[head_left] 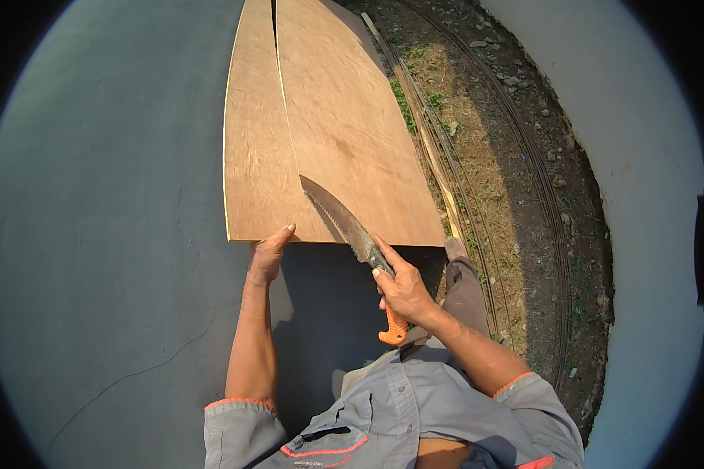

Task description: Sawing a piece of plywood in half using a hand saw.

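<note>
A large plywood sheet (352,133) lies lengthwise ahead of me, its near edge facing my body. A long cut runs down it from the far end, wider at the top and narrow nearer me. In my right hand (403,288) is a curved pruning saw (343,220) with an orange-ended handle (396,322). Its tip rests at the near end of the cut, and the toothed edge faces left. My left hand (269,252) grips the sheet's near edge left of the saw, thumb on top and fingers hidden underneath.
A smooth grey surface with a crack (152,366) spreads along the left. To the right, long metal rods (516,117) and a wooden strip (438,168) lie on rough, grassy ground. A pale wall (641,156) curves along the far right. My leg (465,289) is beside the sheet's near right corner.
</note>
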Available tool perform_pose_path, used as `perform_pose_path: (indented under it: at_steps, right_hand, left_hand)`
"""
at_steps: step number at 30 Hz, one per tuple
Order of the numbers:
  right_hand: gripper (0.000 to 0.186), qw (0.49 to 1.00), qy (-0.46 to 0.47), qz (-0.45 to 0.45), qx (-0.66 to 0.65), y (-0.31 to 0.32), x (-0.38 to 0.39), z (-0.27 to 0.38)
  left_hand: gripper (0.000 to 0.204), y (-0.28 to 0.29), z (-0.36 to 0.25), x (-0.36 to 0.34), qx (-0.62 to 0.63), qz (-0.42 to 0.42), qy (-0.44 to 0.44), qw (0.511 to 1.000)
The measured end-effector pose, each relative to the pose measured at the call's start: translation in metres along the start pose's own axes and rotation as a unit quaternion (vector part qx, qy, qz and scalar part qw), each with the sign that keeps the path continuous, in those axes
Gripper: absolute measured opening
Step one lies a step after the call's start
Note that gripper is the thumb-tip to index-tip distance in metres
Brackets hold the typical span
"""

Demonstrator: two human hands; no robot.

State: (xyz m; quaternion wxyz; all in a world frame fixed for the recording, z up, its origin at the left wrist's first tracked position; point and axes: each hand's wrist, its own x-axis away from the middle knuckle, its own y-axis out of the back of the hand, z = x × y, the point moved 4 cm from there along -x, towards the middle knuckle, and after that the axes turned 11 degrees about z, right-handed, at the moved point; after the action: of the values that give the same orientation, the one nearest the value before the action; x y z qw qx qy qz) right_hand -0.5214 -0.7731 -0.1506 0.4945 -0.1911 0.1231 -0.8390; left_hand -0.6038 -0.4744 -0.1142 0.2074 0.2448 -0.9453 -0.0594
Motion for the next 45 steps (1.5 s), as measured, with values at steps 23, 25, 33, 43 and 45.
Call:
perform_pose_path:
  at_steps: [23,25,33,43,45]
  right_hand:
    - [0.063,0.999,0.002,-0.028,-0.031,-0.007,0.006,0.008]
    - [0.064,0.999,0.001,-0.031,-0.025,-0.001,0.002,0.013]
    - [0.068,0.998,-0.028,0.0,0.058,-0.012,0.054,-0.01]
    - [0.072,0.994,0.021,-0.013,0.109,-0.039,-0.056,0.001]
    - [0.072,0.992,0.037,-0.005,0.118,-0.028,0.004,-0.004]
  left_hand:
    - [0.053,-0.005,0.003,-0.002,0.015,-0.004,0.025,1.0]
    - [0.053,-0.012,-0.002,0.0,0.001,-0.004,0.027,1.0]
    - [0.043,-0.006,-0.008,0.006,-0.038,0.011,0.002,0.999]
    - [0.032,-0.015,-0.013,0.009,-0.012,-0.008,-0.064,0.998]
    - [0.033,-0.014,-0.02,0.012,-0.017,-0.028,-0.063,0.997]
